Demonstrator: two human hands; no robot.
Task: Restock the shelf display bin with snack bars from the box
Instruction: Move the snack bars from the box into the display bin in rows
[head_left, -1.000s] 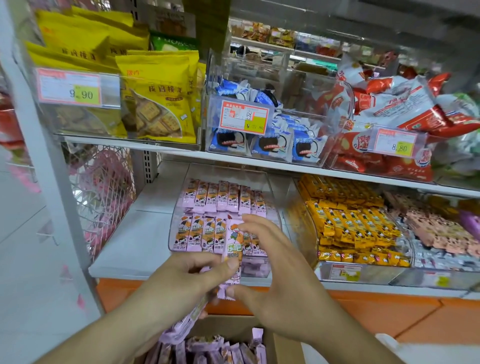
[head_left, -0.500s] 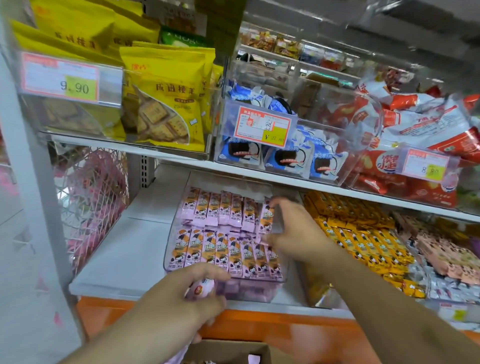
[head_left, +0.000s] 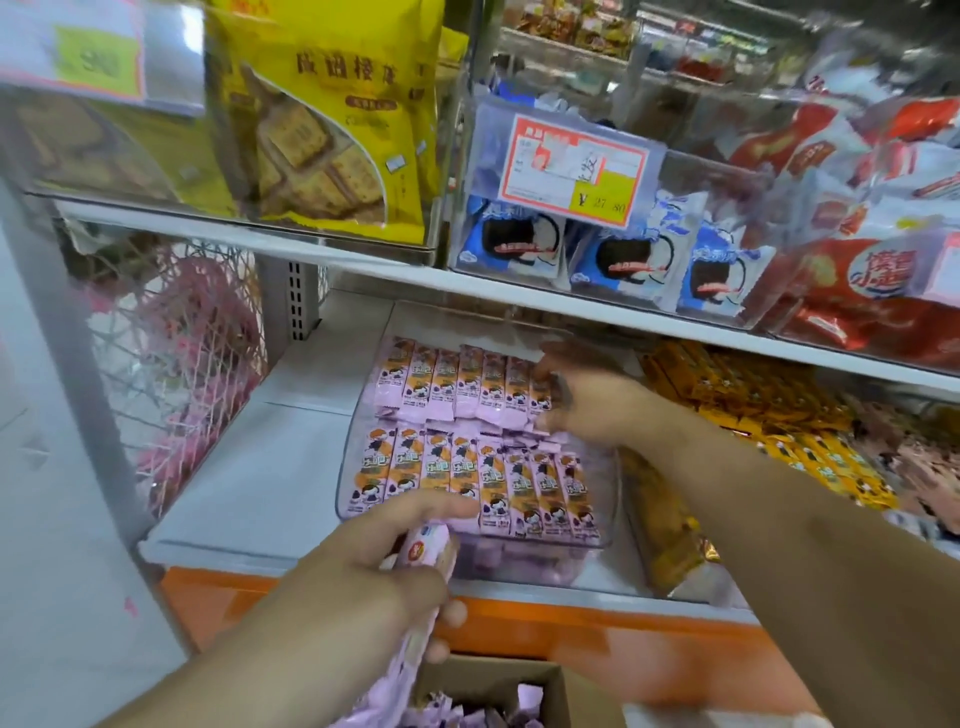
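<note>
On the lower shelf (head_left: 244, 467), clear display bin (head_left: 608, 499) holds two rows of pink snack bars (head_left: 467, 480). Right hand (head_left: 587, 402) at right end of back row, fingers on a bar there; blurred, cannot tell if pinching. Left hand (head_left: 384, 566) in front of the bin, fingers curled round a bunch of pink bars (head_left: 428, 553), above cardboard box (head_left: 540, 680) with more bars inside.

Pink snack bars (head_left: 470, 439) were laid flat in two neat rows inside the clear bin (head_left: 605, 545) on the shelf. More were piled in the brown box (head_left: 493, 680) below.
</note>
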